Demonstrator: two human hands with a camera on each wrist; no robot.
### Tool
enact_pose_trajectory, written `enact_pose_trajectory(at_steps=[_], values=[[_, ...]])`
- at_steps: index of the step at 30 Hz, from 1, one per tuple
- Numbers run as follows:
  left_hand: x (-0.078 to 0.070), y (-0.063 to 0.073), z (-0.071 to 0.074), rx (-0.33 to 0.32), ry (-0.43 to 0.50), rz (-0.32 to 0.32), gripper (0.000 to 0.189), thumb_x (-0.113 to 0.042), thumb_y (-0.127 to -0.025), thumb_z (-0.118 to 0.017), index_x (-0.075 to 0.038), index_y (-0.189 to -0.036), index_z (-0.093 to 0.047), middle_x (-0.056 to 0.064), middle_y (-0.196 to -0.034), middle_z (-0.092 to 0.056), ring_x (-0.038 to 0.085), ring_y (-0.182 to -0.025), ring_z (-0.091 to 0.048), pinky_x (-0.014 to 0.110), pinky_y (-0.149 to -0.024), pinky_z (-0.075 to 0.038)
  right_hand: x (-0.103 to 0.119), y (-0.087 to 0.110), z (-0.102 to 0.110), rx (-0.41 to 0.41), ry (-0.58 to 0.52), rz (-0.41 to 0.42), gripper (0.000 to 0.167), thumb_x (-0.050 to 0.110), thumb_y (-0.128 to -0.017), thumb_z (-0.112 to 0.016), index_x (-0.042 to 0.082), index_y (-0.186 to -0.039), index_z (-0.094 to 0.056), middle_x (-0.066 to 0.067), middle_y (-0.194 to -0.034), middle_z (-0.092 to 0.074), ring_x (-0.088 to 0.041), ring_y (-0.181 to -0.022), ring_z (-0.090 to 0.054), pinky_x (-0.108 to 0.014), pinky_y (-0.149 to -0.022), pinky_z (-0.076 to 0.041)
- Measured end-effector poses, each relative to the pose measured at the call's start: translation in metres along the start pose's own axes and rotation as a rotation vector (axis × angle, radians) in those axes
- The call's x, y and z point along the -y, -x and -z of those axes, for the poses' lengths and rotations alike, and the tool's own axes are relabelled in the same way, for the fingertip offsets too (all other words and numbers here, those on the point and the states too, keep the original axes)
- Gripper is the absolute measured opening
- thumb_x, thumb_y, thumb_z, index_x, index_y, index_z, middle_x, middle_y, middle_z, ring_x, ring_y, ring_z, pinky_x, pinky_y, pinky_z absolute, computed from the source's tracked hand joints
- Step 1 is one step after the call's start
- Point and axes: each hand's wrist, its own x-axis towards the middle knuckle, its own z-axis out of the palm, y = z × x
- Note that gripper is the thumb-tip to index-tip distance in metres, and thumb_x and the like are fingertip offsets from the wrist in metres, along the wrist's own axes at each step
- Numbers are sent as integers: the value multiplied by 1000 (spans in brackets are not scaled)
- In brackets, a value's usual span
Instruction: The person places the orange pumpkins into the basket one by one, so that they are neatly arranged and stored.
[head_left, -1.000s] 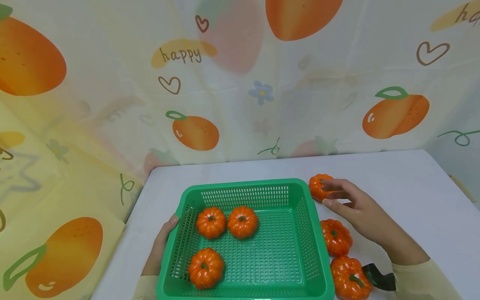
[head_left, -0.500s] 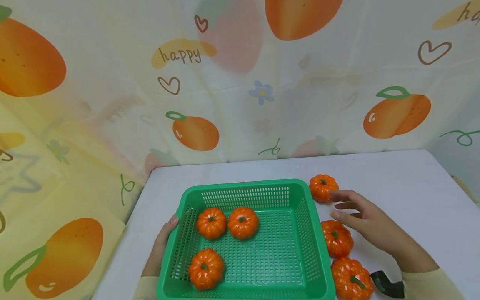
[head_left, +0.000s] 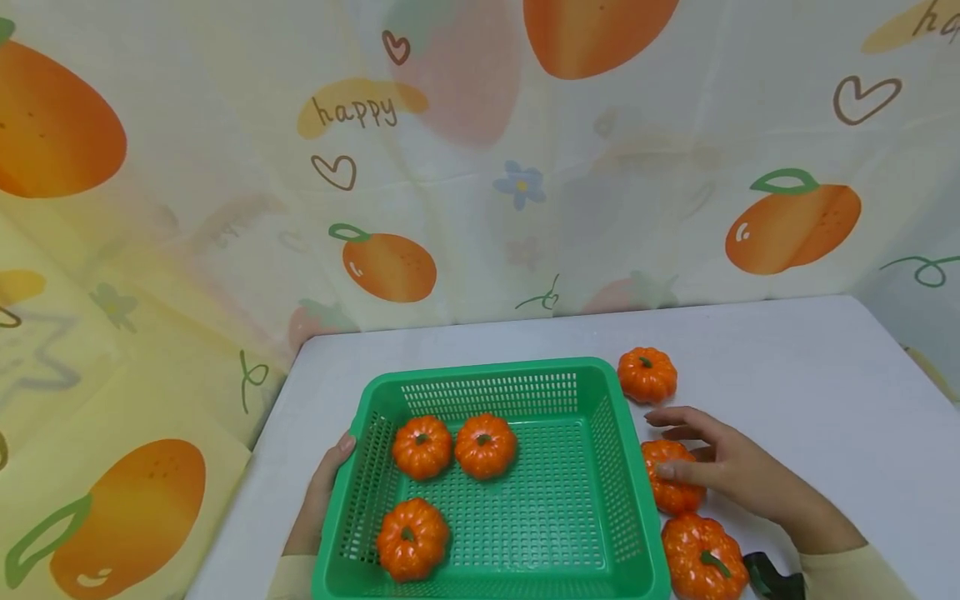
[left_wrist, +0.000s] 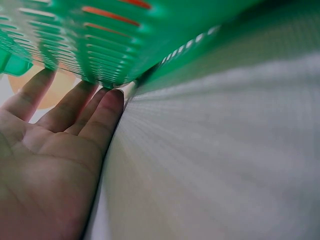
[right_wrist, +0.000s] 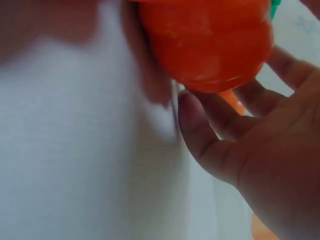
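A green plastic basket (head_left: pixel 525 363) stands with three orange toy pumpkins inside, one of them a pumpkin (head_left: pixel 422 447) near its left wall. My left hand (head_left: pixel 324 487) is at the basket's left side; in the left wrist view its straight fingers (left_wrist: pixel 65 107) touch the slotted wall. To the basket's right, my right hand (head_left: pixel 731 458) reaches about the middle pumpkin (head_left: pixel 675 479) of a row of three, its thumb in front and index finger beyond. In the right wrist view the fingers bend loosely beside that pumpkin (right_wrist: pixel 210 45); a firm hold cannot be made out.
Also along the basket's right side lie a far pumpkin (head_left: pixel 647 375) and a near pumpkin (head_left: pixel 703 557). All stand on a white table (head_left: pixel 780 367). Behind it hangs a fruit-printed cloth (head_left: pixel 465 200). A black strap (head_left: pixel 772 577) shows by the right sleeve.
My right hand has moved from the far pumpkin toward me, to the middle pumpkin of the row. My left hand, the basket and the pumpkins have stayed in place.
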Motion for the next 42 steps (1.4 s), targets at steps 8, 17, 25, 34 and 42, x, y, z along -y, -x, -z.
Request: enact_pose_trajectory(at_steps=[8, 17, 25, 34, 42], values=[[4, 3, 2, 83, 4, -12, 36, -33, -102, -75, -2, -90, -61, 24, -79, -53, 40, -70, -50, 49, -61, -54, -5, 3, -2, 91, -45, 4, 49, 21, -105, -74, 7, -150, -58, -13, -143, -62, -39, -124, -58, -46, -94, -55], [4, 6, 0, 65, -62, -25, 33, -27, -104, -68, 1, -90, -58, 26, -81, -54, 40, -72, -51, 46, -65, -55, -11, 2, -4, 148, -119, 11, 48, 17, -105, -73, 5, -149, -56, -16, -138, -63, -28, -117, -65, -35, -92, -57], [1, 10, -8, -106, -275, 0, 19, -9, -97, -52, 8, -100, -59, 24, -91, -62, 33, -84, -61, 40, -78, -60, -12, 1, -5, 100, -60, -15, 47, 23, -107, -72, 8, -149, -58, -12, -139, -63, -30, -117, -63, -35, -92, -57], [3, 6, -2, -3, -97, -31, 23, -16, -99, -59, 6, -94, -56, 26, -86, -54, 39, -78, -53, 43, -73, -58, -9, 1, -4, 61, -12, -42, 46, 29, -108, -70, 9, -149, -60, -9, -141, -63, -35, -124, -57, -34, -96, -54], [1, 5, -2, 41, -46, -40, 29, -23, -103, -65, 4, -93, -58, 26, -84, -54, 40, -75, -52, 44, -69, -57, -9, -1, -3, 21, 6, -41, 48, 29, -109, -69, 8, -151, -58, -12, -149, -59, -37, -132, -52, -52, -102, -50]])
